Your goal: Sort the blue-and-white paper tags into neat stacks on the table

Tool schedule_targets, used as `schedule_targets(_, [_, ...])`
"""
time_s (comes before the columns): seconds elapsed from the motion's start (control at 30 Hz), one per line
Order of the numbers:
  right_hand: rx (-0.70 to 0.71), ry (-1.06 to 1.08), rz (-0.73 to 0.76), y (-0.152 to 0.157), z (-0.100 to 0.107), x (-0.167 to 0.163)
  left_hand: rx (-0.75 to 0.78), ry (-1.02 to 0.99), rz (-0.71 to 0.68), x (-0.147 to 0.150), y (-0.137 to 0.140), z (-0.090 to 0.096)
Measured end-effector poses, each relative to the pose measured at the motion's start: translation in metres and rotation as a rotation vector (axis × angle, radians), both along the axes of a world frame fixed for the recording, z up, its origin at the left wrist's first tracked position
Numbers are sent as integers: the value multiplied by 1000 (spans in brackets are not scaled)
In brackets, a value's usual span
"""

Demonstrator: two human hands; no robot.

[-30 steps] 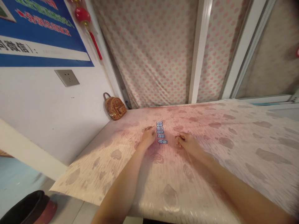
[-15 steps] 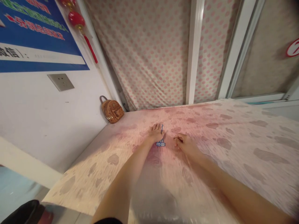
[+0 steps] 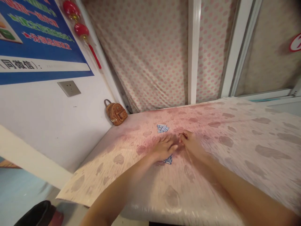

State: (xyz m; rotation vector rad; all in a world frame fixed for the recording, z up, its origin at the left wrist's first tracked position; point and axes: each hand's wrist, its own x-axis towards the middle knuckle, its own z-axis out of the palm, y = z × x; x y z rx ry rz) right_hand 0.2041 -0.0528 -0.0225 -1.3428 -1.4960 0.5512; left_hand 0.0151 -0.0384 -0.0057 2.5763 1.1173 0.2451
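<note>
Left hand (image 3: 164, 149): your fingers spread, palm down
Right hand (image 3: 190, 140): curled; cannot tell if holding
Far pieces (image 3: 162, 128): blue-white rectangles, fanned beyond your left hand
Near pieces (image 3: 168, 160): partly hidden by it
Cloth (image 3: 225, 163): glossy, leaf-printed

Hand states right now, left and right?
Left hand: open, palm down, partly hiding the nearer blue-and-white pieces.
Right hand: closed, fingers curled; whether it holds anything can't be told.

Left hand (image 3: 164, 148) palm down, outstretched; right hand (image 3: 187, 139) curled just beside.
</note>
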Motion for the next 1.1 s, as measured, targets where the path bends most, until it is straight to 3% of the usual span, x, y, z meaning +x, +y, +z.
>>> schedule_targets(0.1, [-5,14,-4,1,-2,-1,36,-15,246,-5,40,-2])
schedule_targets(0.17, [-13,15,-19,3,-3,-2,13,12,329,-3,72,-6])
schedule_targets(0.27, [-17,5,-26,4,-3,-1,66,48,340,7,104,-16])
schedule_targets(0.33, [-26,-2,-32,3,-1,0,112,71,298,14,110,-22])
schedule_targets(0.47, [-30,-4,-3,0,4,-2,97,107,169,19,96,-28])
schedule_targets(0.63, [-26,-15,19,-3,6,-5,45,127,19,18,64,-20])
schedule_targets(0.77, [-14,22,-21,-3,8,-2,26,96,-150,23,21,-9])
schedule_targets(0.9, [-6,21,-50,-4,12,2,-22,48,-220,19,-20,-2])
schedule_targets(1.0, [15,60,-24,-5,15,2,3,11,-132,8,-11,-1])
schedule_targets(1.1, [34,79,-2,-5,16,1,47,3,60,-2,37,-4])
